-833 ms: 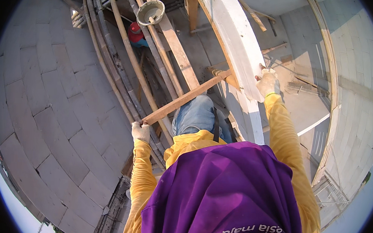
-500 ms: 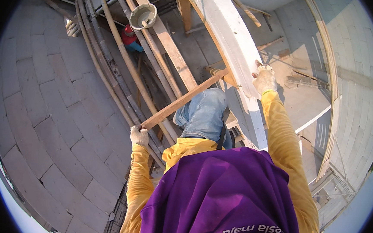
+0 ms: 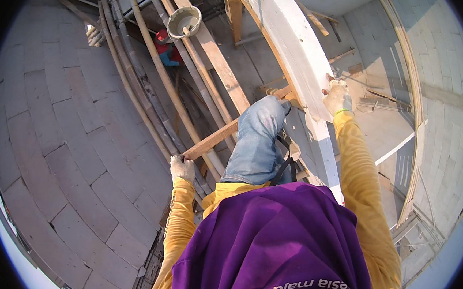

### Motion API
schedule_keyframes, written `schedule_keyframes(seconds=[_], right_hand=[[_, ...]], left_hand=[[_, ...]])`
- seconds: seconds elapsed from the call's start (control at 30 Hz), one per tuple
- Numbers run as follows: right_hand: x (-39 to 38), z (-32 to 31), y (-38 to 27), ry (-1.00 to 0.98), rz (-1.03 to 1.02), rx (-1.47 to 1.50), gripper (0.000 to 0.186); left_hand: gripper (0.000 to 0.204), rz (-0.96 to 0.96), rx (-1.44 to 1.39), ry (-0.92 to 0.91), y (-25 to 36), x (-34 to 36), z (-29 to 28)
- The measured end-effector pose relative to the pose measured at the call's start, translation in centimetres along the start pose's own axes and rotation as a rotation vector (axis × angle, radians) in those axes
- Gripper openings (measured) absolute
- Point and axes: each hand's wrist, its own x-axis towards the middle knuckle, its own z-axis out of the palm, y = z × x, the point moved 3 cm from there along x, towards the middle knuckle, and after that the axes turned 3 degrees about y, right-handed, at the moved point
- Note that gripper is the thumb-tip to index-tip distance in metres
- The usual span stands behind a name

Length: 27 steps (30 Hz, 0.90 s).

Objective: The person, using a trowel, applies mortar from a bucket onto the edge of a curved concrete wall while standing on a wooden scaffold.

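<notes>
My left hand [image 3: 182, 169], in a pale knitted glove, is closed round the near end of a wooden batten [image 3: 211, 140]. The batten lies slantwise across the bamboo poles [image 3: 180, 99], and my bent knee in blue jeans [image 3: 257, 133] hides its far part. On the right, my gloved right hand [image 3: 337, 102] grips the edge of a white curved wall top [image 3: 302, 48]. Its fingertips show bare over that edge. Both arms are stretched forward in yellow sleeves.
A round bucket [image 3: 184, 22] sits on the poles beside a long plank [image 3: 219, 63]. Below, a person in a red helmet [image 3: 162, 35] is partly hidden by the poles. A grey block wall [image 3: 65, 149] rises at left. Loose timber [image 3: 387, 99] lies on a lower surface at right.
My knee has risen forward and now covers the batten's far end. Both hands keep their holds, and the view has shifted slightly. The person below has moved an arm.
</notes>
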Motion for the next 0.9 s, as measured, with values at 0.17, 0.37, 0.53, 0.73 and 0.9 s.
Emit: schedule_keyframes(seconds=[0.17,0.37,0.53,0.73,0.9], right_hand=[[-0.2,0.1,-0.4,0.020,0.012,-0.051,0.064],[0.5,1.3,0.7,-0.003,0.026,0.044,0.062],[0.3,0.3,-0.5,-0.019,0.017,0.020,0.063],[0.5,1.5,0.9,-0.028,0.033,-0.038,0.069],[0.4,1.0,0.3,-0.059,0.055,-0.088,0.064]], left_hand=[[0.025,-0.003,0.007,0.042,0.3,-0.4,-0.2],[0.027,0.016,-0.001,0.026,0.9,-0.6,-0.5],[0.028,0.060,0.001,0.023,-1.0,-0.2,0.1],[0.029,0.021,0.042,-0.017,-0.4,-0.3,-0.5],[0.030,-0.026,0.031,-0.038,0.8,-0.6,-1.5]])
